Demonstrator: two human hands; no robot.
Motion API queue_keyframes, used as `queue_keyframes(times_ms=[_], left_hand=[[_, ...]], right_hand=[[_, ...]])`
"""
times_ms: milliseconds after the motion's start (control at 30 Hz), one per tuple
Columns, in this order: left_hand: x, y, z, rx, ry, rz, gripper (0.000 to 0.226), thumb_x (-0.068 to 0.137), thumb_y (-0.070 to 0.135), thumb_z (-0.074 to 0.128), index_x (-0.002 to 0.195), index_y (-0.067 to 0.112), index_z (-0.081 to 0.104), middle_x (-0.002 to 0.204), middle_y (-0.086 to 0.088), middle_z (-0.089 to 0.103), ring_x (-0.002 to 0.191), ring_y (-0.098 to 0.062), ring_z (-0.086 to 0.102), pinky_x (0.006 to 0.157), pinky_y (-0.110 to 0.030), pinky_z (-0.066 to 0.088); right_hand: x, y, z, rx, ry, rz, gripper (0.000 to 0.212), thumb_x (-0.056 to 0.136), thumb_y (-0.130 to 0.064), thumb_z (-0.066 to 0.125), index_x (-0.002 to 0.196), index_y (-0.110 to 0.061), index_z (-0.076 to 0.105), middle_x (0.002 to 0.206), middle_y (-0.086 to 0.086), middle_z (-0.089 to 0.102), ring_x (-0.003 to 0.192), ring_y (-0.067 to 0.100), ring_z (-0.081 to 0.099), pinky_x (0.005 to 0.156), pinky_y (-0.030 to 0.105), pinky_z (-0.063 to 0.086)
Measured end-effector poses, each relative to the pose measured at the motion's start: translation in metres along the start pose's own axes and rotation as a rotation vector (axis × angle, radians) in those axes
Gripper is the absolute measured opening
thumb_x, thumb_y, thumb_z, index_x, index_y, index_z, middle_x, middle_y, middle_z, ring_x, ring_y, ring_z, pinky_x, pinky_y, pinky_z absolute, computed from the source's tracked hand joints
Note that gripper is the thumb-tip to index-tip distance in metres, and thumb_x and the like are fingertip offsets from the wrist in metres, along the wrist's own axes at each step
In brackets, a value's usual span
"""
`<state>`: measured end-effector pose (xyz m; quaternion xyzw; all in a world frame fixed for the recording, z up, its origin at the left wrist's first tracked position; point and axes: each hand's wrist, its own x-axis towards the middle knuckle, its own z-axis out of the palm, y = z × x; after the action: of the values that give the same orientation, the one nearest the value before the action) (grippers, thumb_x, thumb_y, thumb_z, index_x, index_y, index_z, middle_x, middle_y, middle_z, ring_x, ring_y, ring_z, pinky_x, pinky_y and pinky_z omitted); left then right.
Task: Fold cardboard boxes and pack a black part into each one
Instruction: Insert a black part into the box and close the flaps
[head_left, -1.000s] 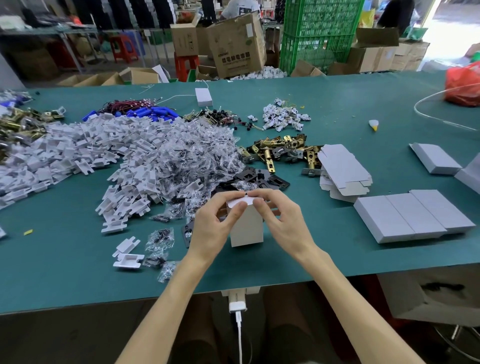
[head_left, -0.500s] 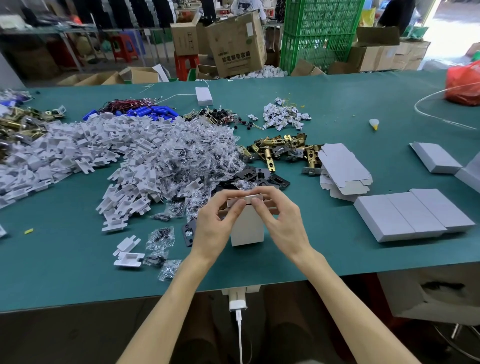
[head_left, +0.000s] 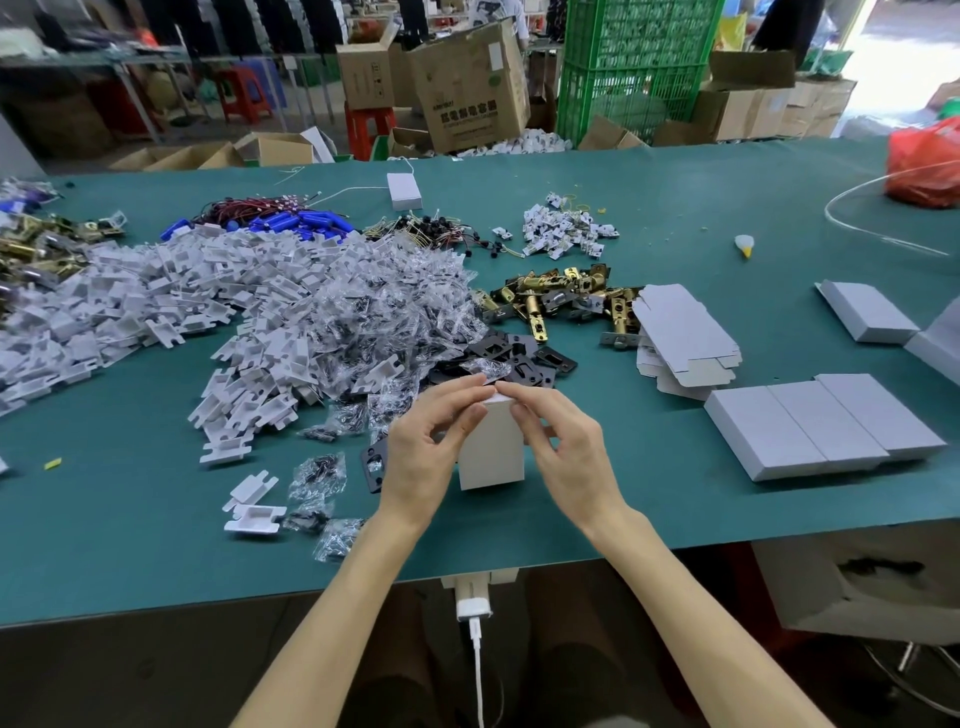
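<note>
A small white cardboard box (head_left: 492, 451) stands upright on the green table (head_left: 130, 530) near its front edge. My left hand (head_left: 426, 452) holds the box's left side, with its fingertips pinching the top flap. From the right, my right hand (head_left: 563, 447) pinches the same top flap with curled fingers. Whatever is inside the box is hidden. Black flat plates (head_left: 519, 356) lie in a small heap just behind the box, and one black plate (head_left: 375, 462) lies left of my left hand. A stack of flat unfolded box blanks (head_left: 685, 338) lies to the right rear.
Three closed white boxes (head_left: 826, 423) lie side by side at the right, another closed box (head_left: 867, 312) further back. A large pile of white plastic inserts and small clear screw bags (head_left: 291, 317) fills the left. Brass latches (head_left: 561, 299) sit behind the black plates.
Both hands' fingertips have come together on top of the box, and the top flap has been pushed down. The box stays in the same spot.
</note>
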<state>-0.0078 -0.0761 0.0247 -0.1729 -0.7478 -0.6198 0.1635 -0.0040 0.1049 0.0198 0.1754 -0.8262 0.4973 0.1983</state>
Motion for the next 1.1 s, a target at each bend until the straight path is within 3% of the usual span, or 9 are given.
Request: queue_keyframes(times_ms=[167, 433, 567, 767, 800, 867, 967, 1100], left_hand=[[-0.003, -0.004, -0.001, -0.018, -0.019, 0.013, 0.032, 0.096, 0.016, 0.070, 0.127, 0.021, 0.074, 0.138, 0.010, 0.067, 0.133, -0.013, 0.061, 0.101, -0.027, 0.054], [-0.004, -0.006, 0.003, -0.012, 0.015, 0.046, 0.028, 0.100, 0.016, 0.066, 0.127, 0.019, 0.074, 0.136, 0.008, 0.068, 0.131, -0.017, 0.062, 0.103, -0.029, 0.054], [-0.009, -0.002, 0.007, -0.065, 0.096, -0.179, 0.042, 0.101, 0.038, 0.062, 0.141, 0.026, 0.058, 0.134, 0.017, 0.064, 0.115, -0.010, 0.068, 0.087, -0.027, 0.059], [-0.021, -0.011, 0.004, 0.058, -0.043, -0.334, 0.027, 0.094, 0.049, 0.065, 0.117, 0.034, 0.063, 0.105, 0.013, 0.074, 0.095, -0.006, 0.071, 0.077, -0.022, 0.058], [-0.021, -0.011, 0.004, 0.054, -0.048, -0.349, 0.026, 0.092, 0.049, 0.067, 0.113, 0.035, 0.065, 0.102, 0.012, 0.075, 0.093, -0.006, 0.071, 0.077, -0.025, 0.060], [-0.023, -0.012, 0.007, 0.009, -0.066, -0.380, 0.027, 0.091, 0.048, 0.069, 0.108, 0.027, 0.069, 0.097, 0.006, 0.077, 0.090, -0.010, 0.075, 0.074, -0.034, 0.064], [-0.027, -0.011, 0.018, -0.084, -0.135, -0.396, 0.028, 0.097, 0.041, 0.064, 0.107, 0.016, 0.072, 0.093, 0.003, 0.078, 0.088, -0.016, 0.077, 0.070, -0.033, 0.065], [-0.031, -0.010, 0.028, 0.044, -0.269, -0.311, 0.027, 0.108, 0.023, 0.053, 0.131, 0.018, 0.066, 0.111, 0.000, 0.074, 0.104, -0.014, 0.072, 0.089, -0.033, 0.060]], right_hand=[[-0.002, -0.002, 0.003, 0.023, 0.000, 0.040, 0.031, 0.107, -0.025, 0.053, 0.135, -0.031, 0.063, 0.121, -0.018, 0.064, 0.106, 0.012, 0.063, 0.083, 0.023, 0.052], [-0.005, -0.003, 0.006, 0.020, -0.014, 0.083, 0.031, 0.107, -0.028, 0.052, 0.137, -0.035, 0.059, 0.120, -0.015, 0.062, 0.100, 0.014, 0.062, 0.085, 0.024, 0.053], [-0.004, -0.004, 0.008, 0.050, -0.046, 0.132, 0.036, 0.107, -0.029, 0.052, 0.140, -0.045, 0.053, 0.121, -0.013, 0.061, 0.103, 0.009, 0.061, 0.085, 0.015, 0.050], [0.002, -0.008, 0.007, 0.139, 0.035, 0.255, 0.039, 0.105, -0.025, 0.057, 0.141, -0.041, 0.055, 0.110, -0.013, 0.065, 0.090, 0.006, 0.064, 0.068, 0.013, 0.051], [0.002, -0.010, 0.007, 0.110, 0.022, 0.270, 0.040, 0.105, -0.027, 0.056, 0.143, -0.040, 0.053, 0.114, -0.011, 0.065, 0.092, 0.005, 0.063, 0.071, 0.012, 0.051], [0.000, -0.015, 0.011, 0.014, -0.036, 0.283, 0.046, 0.106, -0.030, 0.052, 0.152, -0.035, 0.043, 0.134, -0.007, 0.056, 0.114, 0.001, 0.056, 0.090, 0.012, 0.046], [-0.009, -0.025, 0.018, -0.130, -0.071, 0.293, 0.049, 0.109, -0.031, 0.043, 0.156, -0.025, 0.036, 0.158, 0.003, 0.029, 0.147, 0.016, 0.027, 0.119, 0.035, 0.033], [-0.019, -0.028, 0.015, -0.386, -0.012, 0.259, 0.055, 0.109, -0.039, 0.039, 0.158, -0.016, 0.033, 0.170, 0.012, 0.007, 0.158, 0.023, -0.003, 0.129, 0.043, 0.009]])
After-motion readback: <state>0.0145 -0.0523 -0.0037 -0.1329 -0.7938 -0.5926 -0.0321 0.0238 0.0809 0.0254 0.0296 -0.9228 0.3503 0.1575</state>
